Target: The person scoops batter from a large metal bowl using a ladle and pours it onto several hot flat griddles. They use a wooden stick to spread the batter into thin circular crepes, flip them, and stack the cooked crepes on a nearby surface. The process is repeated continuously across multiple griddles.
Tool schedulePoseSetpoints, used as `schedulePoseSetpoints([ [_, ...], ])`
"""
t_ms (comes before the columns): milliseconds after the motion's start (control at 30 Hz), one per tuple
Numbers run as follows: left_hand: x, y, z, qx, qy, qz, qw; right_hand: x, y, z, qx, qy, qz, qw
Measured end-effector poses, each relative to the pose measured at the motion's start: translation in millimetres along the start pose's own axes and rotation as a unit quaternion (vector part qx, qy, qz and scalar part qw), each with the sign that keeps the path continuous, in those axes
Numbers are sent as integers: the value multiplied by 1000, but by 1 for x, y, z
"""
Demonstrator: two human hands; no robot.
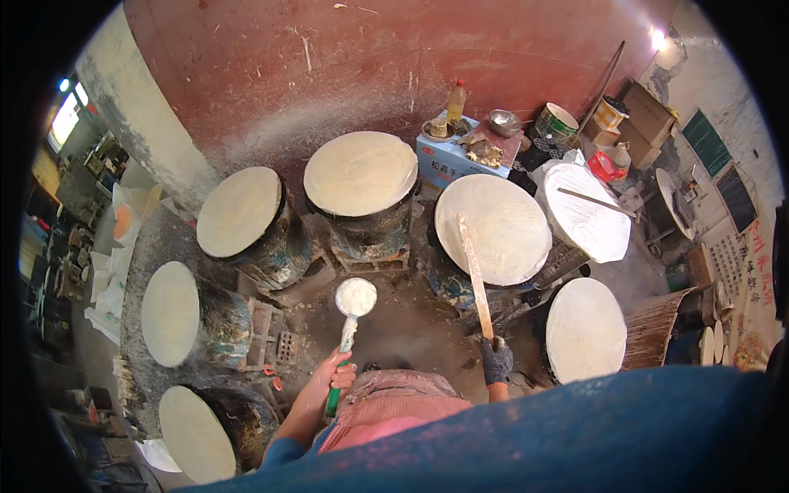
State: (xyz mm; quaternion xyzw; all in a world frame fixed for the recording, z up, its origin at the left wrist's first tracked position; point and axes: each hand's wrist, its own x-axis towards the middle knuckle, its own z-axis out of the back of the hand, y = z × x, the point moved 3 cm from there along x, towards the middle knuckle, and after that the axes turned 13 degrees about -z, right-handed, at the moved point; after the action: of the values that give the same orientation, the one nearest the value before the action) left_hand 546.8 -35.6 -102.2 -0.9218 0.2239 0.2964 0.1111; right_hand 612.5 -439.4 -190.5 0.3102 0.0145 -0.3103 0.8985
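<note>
Red wall (370,74) ahead of you. Six drums (371,234) curve round you, pale round tops on all: three to your left, one ahead, two to your right. White-covered round (585,222) sits just beside the ahead-right drum. Your pink apron (407,398) shows bottom centre. Blue box (444,167) stands between the middle drum and the ahead-right one, toward the wall. Stick (477,279): long, flat, pale-smeared, far end at the ahead-right top (514,214); touching or just above, hard to say from this angle. Thin bar (593,202) lies across the white-covered round. Ladle (348,335), green grip, points away from you, cup full of white mix (356,297), seen against the floor between the drums. Right hand (496,360), dark glove, closed round the stick's near end. Left hand (330,375), bare, wrapped round the ladle's handle; your hands are well apart. Bottle (456,103), red cap, and metal bowl (505,123) at the box's far side, bowl to the right.
</note>
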Motion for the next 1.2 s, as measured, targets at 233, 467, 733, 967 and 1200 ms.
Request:
schedulePoseSetpoints([
  [233, 15, -46, 7, 83, 12, 30, 996, -21, 25, -15, -20, -105, 19, 994],
  [467, -6, -47, 27, 102, -53, -23, 993, 5, 51, -93, -351, 218, 267, 871],
  [733, -41, 55, 49, -88, -113, -178, 974, 121, 68, -235, -536, 247, 425, 686],
  [967, -65, 136, 70, -268, -129, -268, 916, 184, 80, -304, -679, 300, 386, 547],
  [1200, -68, 145, 87, -287, -190, -292, 892, 205, 50, -339, -735, 268, 491, 383],
])
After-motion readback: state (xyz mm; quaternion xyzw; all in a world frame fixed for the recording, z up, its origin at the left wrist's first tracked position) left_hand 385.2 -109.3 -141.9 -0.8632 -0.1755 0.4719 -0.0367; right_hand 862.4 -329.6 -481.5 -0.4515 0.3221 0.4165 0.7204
